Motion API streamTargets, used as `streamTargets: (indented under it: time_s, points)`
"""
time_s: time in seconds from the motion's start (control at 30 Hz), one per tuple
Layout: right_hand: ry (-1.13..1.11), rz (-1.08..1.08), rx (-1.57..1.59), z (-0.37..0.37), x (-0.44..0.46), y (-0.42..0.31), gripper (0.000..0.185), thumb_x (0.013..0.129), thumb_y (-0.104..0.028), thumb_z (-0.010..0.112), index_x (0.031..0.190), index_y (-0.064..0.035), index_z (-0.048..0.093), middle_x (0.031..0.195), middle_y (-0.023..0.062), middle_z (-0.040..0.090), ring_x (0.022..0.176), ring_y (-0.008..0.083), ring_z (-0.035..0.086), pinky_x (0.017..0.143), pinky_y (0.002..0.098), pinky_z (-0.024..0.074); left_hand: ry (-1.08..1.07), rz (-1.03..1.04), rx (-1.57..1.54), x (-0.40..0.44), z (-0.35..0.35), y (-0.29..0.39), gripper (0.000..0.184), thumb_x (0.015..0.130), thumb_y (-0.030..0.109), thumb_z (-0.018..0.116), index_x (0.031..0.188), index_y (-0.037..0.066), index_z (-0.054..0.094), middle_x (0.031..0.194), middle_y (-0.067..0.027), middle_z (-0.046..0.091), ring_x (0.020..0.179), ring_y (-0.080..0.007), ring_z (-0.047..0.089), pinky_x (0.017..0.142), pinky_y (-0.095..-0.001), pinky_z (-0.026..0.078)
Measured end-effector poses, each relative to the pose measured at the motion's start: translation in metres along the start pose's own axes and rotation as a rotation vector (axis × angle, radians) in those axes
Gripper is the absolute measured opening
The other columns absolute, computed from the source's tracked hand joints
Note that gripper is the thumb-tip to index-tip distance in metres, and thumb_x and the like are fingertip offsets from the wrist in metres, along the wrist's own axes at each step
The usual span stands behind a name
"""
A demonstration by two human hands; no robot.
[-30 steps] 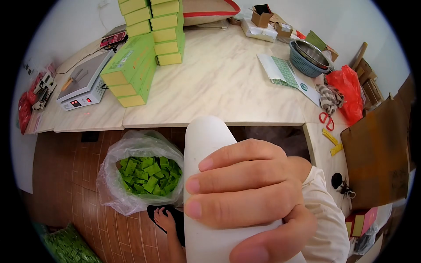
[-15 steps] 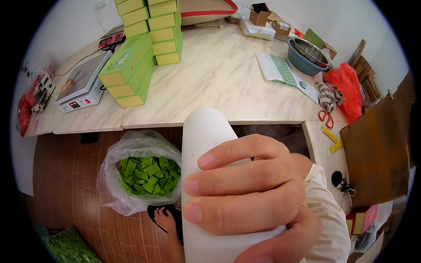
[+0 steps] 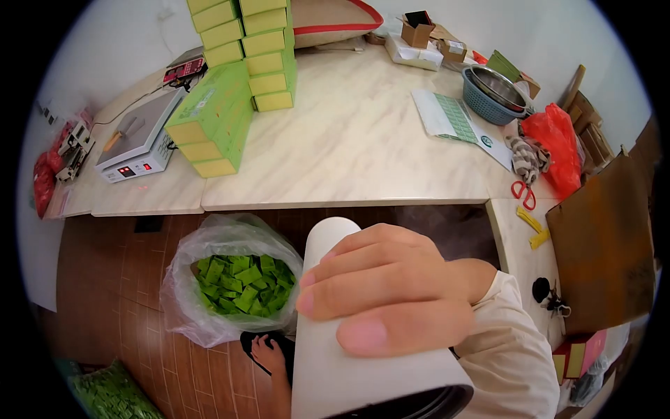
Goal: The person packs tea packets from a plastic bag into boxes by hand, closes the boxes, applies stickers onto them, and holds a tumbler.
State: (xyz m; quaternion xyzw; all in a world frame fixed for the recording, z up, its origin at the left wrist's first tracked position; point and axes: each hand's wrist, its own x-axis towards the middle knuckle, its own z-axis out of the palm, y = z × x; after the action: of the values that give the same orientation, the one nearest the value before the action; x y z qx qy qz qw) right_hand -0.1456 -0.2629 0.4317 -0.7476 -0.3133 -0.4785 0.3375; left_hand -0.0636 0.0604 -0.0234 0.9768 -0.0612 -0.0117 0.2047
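1. Lowered in view since the earlier frame is the far end of the white object (image 3: 335, 370); its dark-rimmed opening (image 3: 419, 406) has been brought into sight at the near end.
2. Of the hands, only the right hand (image 3: 391, 286) is seen, laid over the white object – fingers pressed together, thumb set along the near side.
3. The white object is held in front of the bench (image 3: 363, 160), just beside a clear plastic bag (image 3: 185, 300) filled with green pieces (image 3: 248, 283).
4. Green boxes (image 3: 216, 126) are stacked on the bench, next to a flat-topped device (image 3: 139, 133).
5. At the right, a blue basket (image 3: 481, 105), a red bag (image 3: 555, 146) and red-handled scissors (image 3: 522, 192) are seen.
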Motion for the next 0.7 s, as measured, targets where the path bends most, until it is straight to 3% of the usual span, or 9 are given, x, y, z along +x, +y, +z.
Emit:
streamTargets:
  time_s: [0.13,0.43,0.7]
  points:
    - [0.025,0.060,0.075,0.004,-0.006,0.002,0.025,0.089,-0.010,0.055,0.110,0.0027,0.051,0.103,0.0250,0.061,0.085,0.0353,0.063,0.072,0.0389,0.0514,0.005,0.004,-0.002,-0.001,-0.001,0.000,0.024,0.083,0.018,0.060,0.105,0.009,0.061,0.127,-0.0117,0.049,0.123,-0.0303,0.041,0.106,-0.0483,0.026]
    - [0.110,0.057,0.178,0.010,-0.016,0.009,0.031,0.089,-0.013,0.055,0.117,0.0010,0.049,0.102,0.0235,0.061,0.086,0.0360,0.063,0.073,0.0402,0.0503,-0.007,0.006,-0.015,0.000,-0.003,0.002,0.024,0.082,0.018,0.060,0.105,0.009,0.061,0.126,-0.0114,0.050,0.123,-0.0294,0.041,0.106,-0.0478,0.026]
    - [0.003,0.114,0.110,0.002,-0.012,0.001,0.029,0.090,-0.011,0.053,0.118,-0.0025,0.049,0.107,0.0219,0.060,0.092,0.0355,0.063,0.076,0.0404,0.0492,0.011,-0.002,-0.018,-0.001,-0.002,0.001,0.026,0.081,0.018,0.061,0.105,0.010,0.060,0.127,-0.0105,0.050,0.124,-0.0284,0.040,0.107,-0.0468,0.025]
